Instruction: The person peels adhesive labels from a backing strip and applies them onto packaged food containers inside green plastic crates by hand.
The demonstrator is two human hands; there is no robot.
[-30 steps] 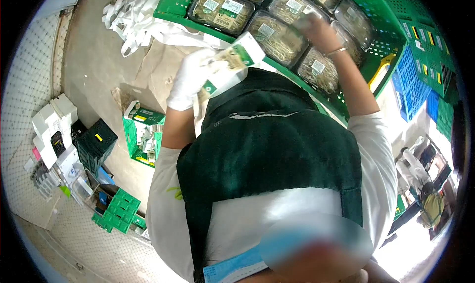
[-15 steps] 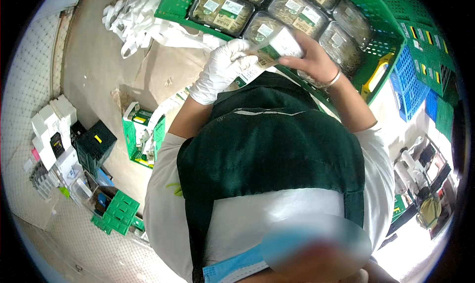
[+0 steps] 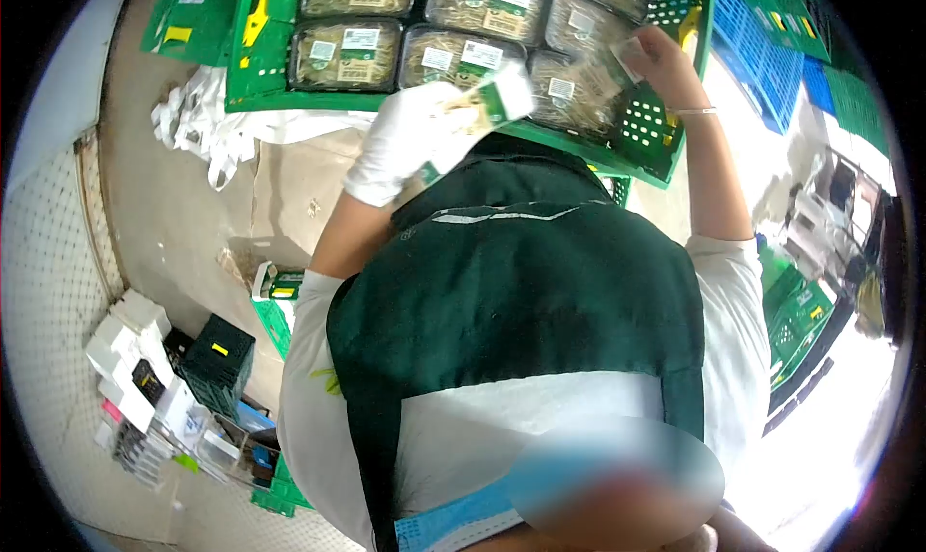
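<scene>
Semi-clear green-and-white label (image 3: 620, 67) is at the upper right of the frame, pinched in the bare right hand (image 3: 666, 62), by the right end of a black plastic tray with a clear lid and pale strands (image 3: 567, 107). Can't tell if they're touching. Right hand's way nearer that tray than the white-gloved left (image 3: 405, 137), which grips a printed label strip (image 3: 494, 104), long axis slanting up-right. Green plastic crate (image 3: 632, 157) holds several similar trays, most with small white stickers.
</scene>
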